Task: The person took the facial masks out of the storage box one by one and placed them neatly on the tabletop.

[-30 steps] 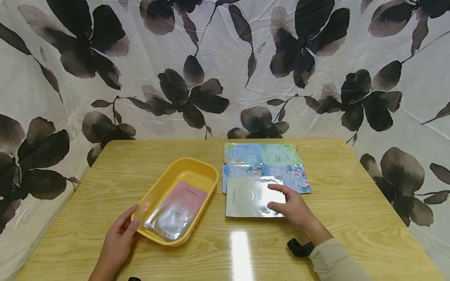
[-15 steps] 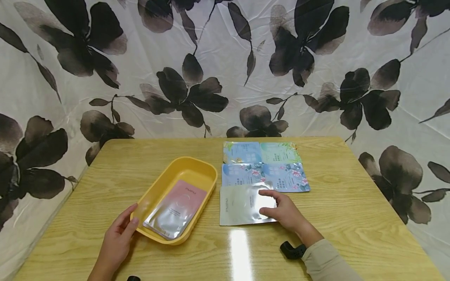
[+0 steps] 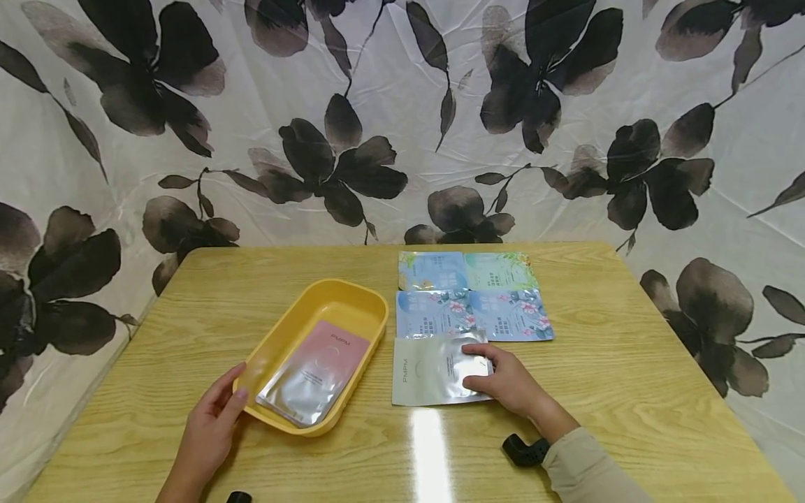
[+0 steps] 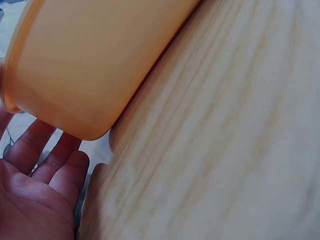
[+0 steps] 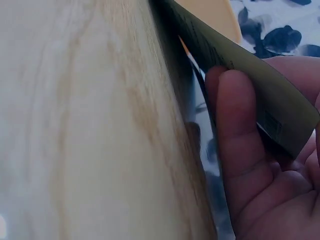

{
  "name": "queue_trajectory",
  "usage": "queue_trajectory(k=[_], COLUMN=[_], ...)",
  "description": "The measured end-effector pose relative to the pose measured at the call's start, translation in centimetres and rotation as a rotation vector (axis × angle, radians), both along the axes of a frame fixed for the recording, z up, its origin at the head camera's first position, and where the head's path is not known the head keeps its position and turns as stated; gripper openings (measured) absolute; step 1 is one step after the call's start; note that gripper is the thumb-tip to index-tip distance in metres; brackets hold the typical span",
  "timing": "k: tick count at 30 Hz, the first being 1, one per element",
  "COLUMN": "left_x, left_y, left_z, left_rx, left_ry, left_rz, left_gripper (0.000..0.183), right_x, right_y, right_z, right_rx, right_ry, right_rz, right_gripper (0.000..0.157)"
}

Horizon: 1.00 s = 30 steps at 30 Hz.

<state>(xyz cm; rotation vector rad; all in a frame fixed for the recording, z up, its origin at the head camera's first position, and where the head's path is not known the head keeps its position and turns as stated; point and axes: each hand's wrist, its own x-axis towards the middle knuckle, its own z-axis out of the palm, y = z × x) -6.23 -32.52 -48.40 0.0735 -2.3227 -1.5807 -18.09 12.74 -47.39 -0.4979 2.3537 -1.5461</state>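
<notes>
My left hand (image 3: 207,429) holds the near left end of a yellow plastic tray (image 3: 371,349), thumb at the rim and fingers along the outer wall. In the left wrist view, the fingers (image 4: 30,145) touch the tray wall (image 4: 95,65). Inside the tray lies a pink and silver face mask packet (image 3: 317,370). My right hand (image 3: 512,377) grips the right end of a pale green and silver face mask packet (image 3: 428,370). Its raised edge shows in the right wrist view, where fingers (image 5: 237,110) support the packet (image 5: 280,95) from below.
Several blue and green face mask packets (image 3: 434,314) lie in two rows behind the pale green one. The wooden table (image 3: 629,391) ends at a floral cloth (image 3: 566,161) at the back. A black wrist device (image 3: 525,450) sits at the right wrist.
My right hand has drawn the pale green packet toward me and slightly left, baring more of the blue packets behind it. The left hand and the tray stay in place.
</notes>
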Motion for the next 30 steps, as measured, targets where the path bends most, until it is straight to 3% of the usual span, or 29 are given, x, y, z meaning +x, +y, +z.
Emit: queue_trajectory(k=[10, 16, 23, 30], left_x=[0.00, 0.10, 0.04, -0.04], left_y=[0.03, 0.31, 0.24, 0.12], left_z=[-0.12, -0.28, 0.08, -0.06], left_rx=[-0.013, 0.096, -0.029, -0.051], left_ry=[-0.015, 0.007, -0.019, -0.034], left_rz=[0.014, -0.004, 0.022, 0.027], left_gripper=[0.041, 0.040, 0.041, 0.041], right_x=[-0.01, -0.05, 0.08, 0.10], right_y=[-0.06, -0.16, -0.20, -0.45], right_z=[-0.08, -0.17, -0.39, -0.23], right_rx=[0.048, 0.055, 0.065, 0.099], right_ry=[-0.009, 0.015, 0.041, 0.059], right_rz=[-0.001, -0.004, -0.015, -0.033], right_gripper=[0.053, 0.052, 0.053, 0.053])
